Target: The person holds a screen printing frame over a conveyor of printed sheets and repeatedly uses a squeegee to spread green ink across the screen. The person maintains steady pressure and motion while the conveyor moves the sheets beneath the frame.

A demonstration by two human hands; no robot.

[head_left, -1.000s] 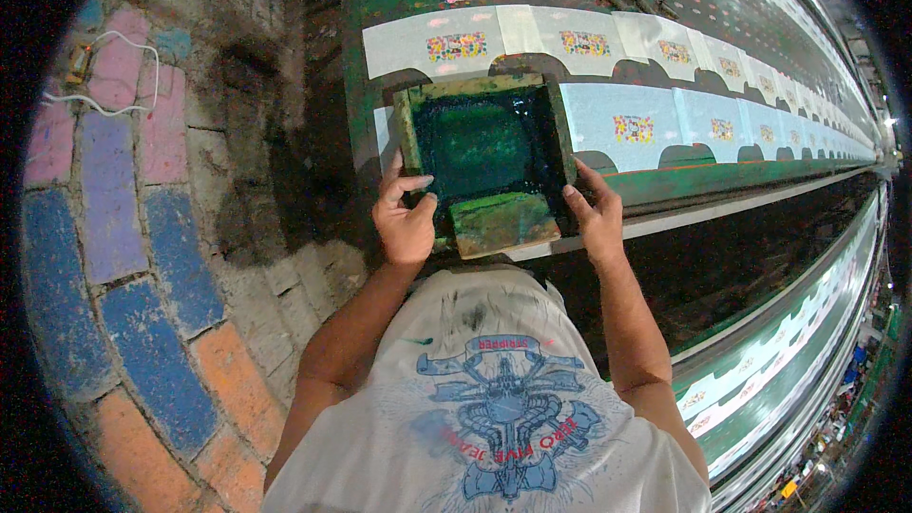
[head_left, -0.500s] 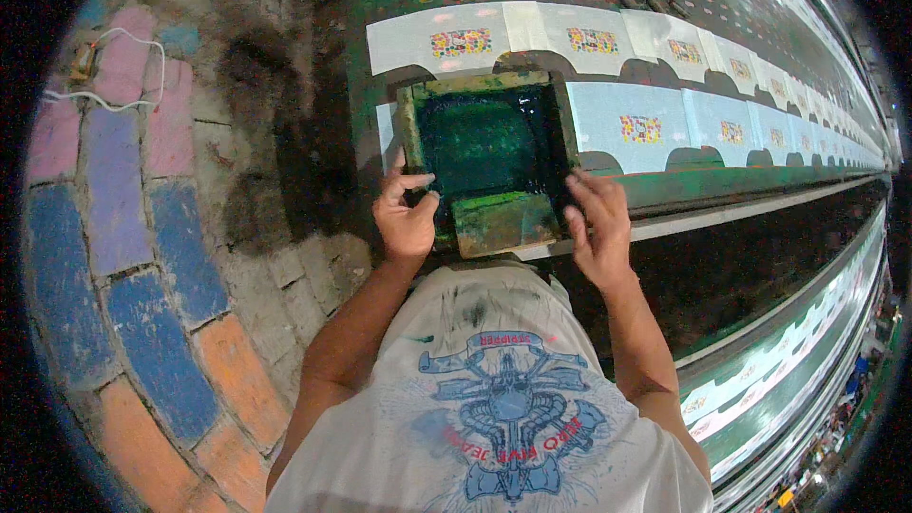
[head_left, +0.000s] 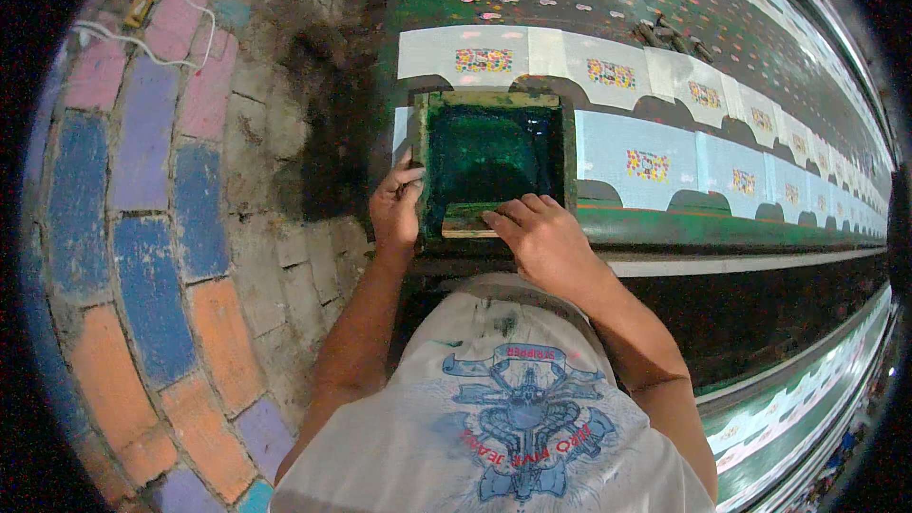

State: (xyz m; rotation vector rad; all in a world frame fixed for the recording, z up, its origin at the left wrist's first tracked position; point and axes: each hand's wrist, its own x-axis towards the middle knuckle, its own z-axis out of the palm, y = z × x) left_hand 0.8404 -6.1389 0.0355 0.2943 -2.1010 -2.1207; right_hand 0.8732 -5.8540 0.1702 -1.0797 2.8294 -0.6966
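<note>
A wooden screen-printing frame [head_left: 494, 98] lies over the near row of light blue cloth pieces [head_left: 608, 147]. Dark green ink coats the mesh [head_left: 475, 147] inside it. My left hand [head_left: 395, 209] is closed around the left side of the frame, thumb and fingers against the wood. At the frame's near end, my right hand [head_left: 549, 242] grips the upper edge of a squeegee [head_left: 465, 224] from above. The squeegee spans much of the frame's width, and my fingers hide its right part. Whatever cloth lies under the frame is mostly covered.
Behind the frame runs a row of white cloth pieces [head_left: 437, 62] with colourful printed patches. Dark lumpy objects [head_left: 673, 38] sit on the green table farther back. A pale rail [head_left: 722, 263] edges the table. Painted bricks [head_left: 157, 294] and a white cable [head_left: 204, 14] are at left.
My right hand has left the frame's right side and taken hold of the squeegee, which stands more upright. My left hand has shifted its grip on the frame's left side.
</note>
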